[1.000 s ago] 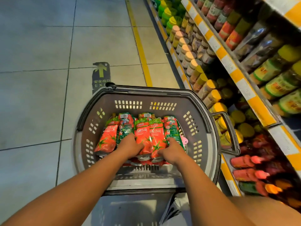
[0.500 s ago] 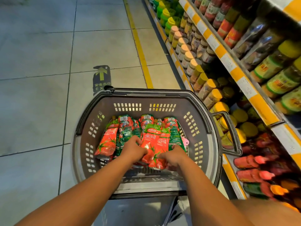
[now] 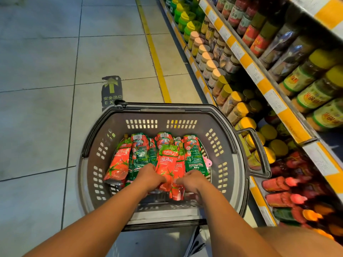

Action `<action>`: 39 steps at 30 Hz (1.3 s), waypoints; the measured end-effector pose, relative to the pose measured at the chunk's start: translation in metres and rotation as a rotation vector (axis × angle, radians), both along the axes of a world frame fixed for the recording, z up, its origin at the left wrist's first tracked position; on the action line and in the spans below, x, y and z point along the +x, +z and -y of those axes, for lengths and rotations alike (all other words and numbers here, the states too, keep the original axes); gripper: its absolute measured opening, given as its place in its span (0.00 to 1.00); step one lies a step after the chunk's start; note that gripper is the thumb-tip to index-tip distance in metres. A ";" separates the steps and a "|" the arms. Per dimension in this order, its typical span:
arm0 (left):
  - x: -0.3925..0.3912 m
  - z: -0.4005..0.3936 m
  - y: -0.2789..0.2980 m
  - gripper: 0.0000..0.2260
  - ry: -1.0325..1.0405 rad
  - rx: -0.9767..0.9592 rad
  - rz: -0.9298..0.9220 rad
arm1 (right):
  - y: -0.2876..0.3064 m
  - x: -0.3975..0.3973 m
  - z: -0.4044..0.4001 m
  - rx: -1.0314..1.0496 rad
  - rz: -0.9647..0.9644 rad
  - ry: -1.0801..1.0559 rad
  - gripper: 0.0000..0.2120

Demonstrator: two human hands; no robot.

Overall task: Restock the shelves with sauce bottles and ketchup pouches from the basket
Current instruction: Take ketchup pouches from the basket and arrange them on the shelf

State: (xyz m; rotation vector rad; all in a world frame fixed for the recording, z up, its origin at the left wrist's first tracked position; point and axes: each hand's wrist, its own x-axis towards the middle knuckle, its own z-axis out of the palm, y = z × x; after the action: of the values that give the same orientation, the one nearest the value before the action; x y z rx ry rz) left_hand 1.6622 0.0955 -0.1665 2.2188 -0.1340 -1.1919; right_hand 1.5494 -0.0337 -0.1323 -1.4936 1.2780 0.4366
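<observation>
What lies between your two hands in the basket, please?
In the head view, red ketchup pouches stand between the left hand and right hand.

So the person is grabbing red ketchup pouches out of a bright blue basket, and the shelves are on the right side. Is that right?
Almost. The basket is grey, not bright blue, as the head view shows. The left hand and right hand do hold red ketchup pouches in it, and the shelves are on the right.
</observation>
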 end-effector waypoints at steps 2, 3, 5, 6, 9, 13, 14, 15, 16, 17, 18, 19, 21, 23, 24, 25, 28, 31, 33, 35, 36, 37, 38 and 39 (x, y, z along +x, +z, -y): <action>0.001 0.002 -0.001 0.19 0.034 -0.003 -0.034 | -0.003 0.003 -0.002 0.003 -0.012 0.034 0.12; 0.000 0.004 0.000 0.19 0.057 -0.008 -0.052 | -0.004 0.004 -0.002 0.000 -0.018 0.053 0.12; 0.000 0.005 0.001 0.21 0.109 -0.018 -0.079 | -0.006 0.007 -0.002 0.006 -0.030 0.061 0.12; -0.001 0.005 0.001 0.23 0.129 -0.022 -0.077 | -0.007 0.008 -0.003 0.011 -0.031 0.059 0.12; -0.003 0.004 0.003 0.25 0.144 -0.030 -0.071 | -0.013 0.010 -0.004 0.027 -0.006 0.023 0.13; -0.003 0.001 0.002 0.24 0.135 -0.074 -0.071 | -0.028 0.013 -0.004 -0.041 0.001 -0.022 0.16; -0.002 -0.001 0.001 0.23 0.135 -0.085 -0.063 | -0.032 0.013 -0.003 -0.070 0.003 -0.034 0.15; -0.001 -0.002 0.000 0.23 0.139 -0.090 -0.062 | -0.034 0.013 -0.001 -0.086 0.004 -0.042 0.13; 0.000 -0.003 -0.001 0.22 0.144 -0.094 -0.074 | -0.036 0.012 0.001 -0.092 0.009 -0.050 0.11; 0.001 -0.004 0.000 0.22 0.154 -0.099 -0.103 | -0.036 0.011 0.002 -0.087 0.021 -0.059 0.10; 0.001 -0.004 0.003 0.21 0.163 -0.109 -0.144 | -0.037 0.010 0.003 -0.086 0.033 -0.076 0.08; 0.002 -0.004 0.006 0.21 0.170 -0.117 -0.194 | -0.034 0.009 0.004 -0.077 0.047 -0.095 0.08; 0.004 -0.006 0.012 0.21 0.179 -0.134 -0.301 | -0.034 0.008 0.006 -0.064 0.085 -0.146 0.06; 0.009 -0.012 0.020 0.25 0.177 -0.172 -0.431 | -0.029 0.007 0.009 -0.051 0.137 -0.192 0.05; 0.011 -0.015 0.025 0.27 0.165 -0.197 -0.490 | -0.024 0.007 0.011 -0.044 0.168 -0.217 0.05; 0.011 -0.017 0.029 0.28 0.145 -0.227 -0.537 | -0.017 0.006 0.011 -0.042 0.198 -0.239 0.05; 0.005 -0.022 0.042 0.25 0.156 -0.354 -0.596 | 0.000 0.002 0.018 -0.060 0.314 -0.317 0.07; -0.004 -0.022 0.050 0.24 0.187 -0.469 -0.610 | 0.019 -0.009 0.023 -0.048 0.409 -0.456 0.06; -0.013 -0.016 0.061 0.24 0.142 -0.518 -0.543 | 0.032 -0.020 0.027 -0.042 0.452 -0.548 0.10; -0.025 -0.008 0.073 0.33 0.149 -0.563 -0.452 | 0.046 -0.035 0.031 -0.001 0.503 -0.631 0.14; -0.031 -0.006 0.077 0.37 0.165 -0.593 -0.423 | 0.054 -0.043 0.033 0.001 0.536 -0.654 0.13; -0.037 -0.003 0.081 0.37 0.171 -0.624 -0.408 | 0.061 -0.051 0.034 -0.012 0.562 -0.670 0.12; -0.044 0.000 0.086 0.32 0.176 -0.649 -0.402 | 0.067 -0.059 0.037 -0.028 0.588 -0.693 0.12; -0.051 0.002 0.091 0.25 0.183 -0.670 -0.409 | 0.074 -0.067 0.038 -0.032 0.622 -0.723 0.12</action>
State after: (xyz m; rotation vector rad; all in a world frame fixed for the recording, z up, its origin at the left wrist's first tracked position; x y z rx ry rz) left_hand 1.6113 0.0934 -0.0759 1.3570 -0.1344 -1.2433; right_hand 1.4824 -0.0721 -0.0578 -0.9692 1.2019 -0.4893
